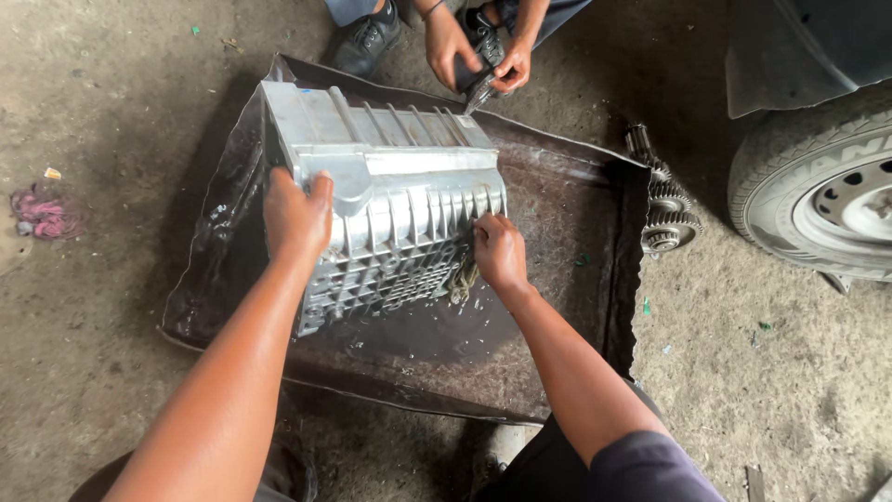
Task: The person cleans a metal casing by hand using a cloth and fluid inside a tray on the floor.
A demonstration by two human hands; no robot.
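A ribbed silver metal casing (400, 186) stands tilted in a dark, wet metal tray (557, 214) on the ground. My left hand (295, 216) grips the casing's upper left edge. My right hand (499, 253) presses a dirty rag (462, 277) against the casing's ribbed lower right face. Across the tray, another person's two hands (476, 54) hold a small dark part with a metal tip just above the casing's far edge.
A gear shaft (664, 209) lies on the dirt just right of the tray. A car tyre (818, 200) and bodywork fill the right edge. The other person's black shoe (364, 42) is at the tray's far side. A pink rag (42, 212) lies far left.
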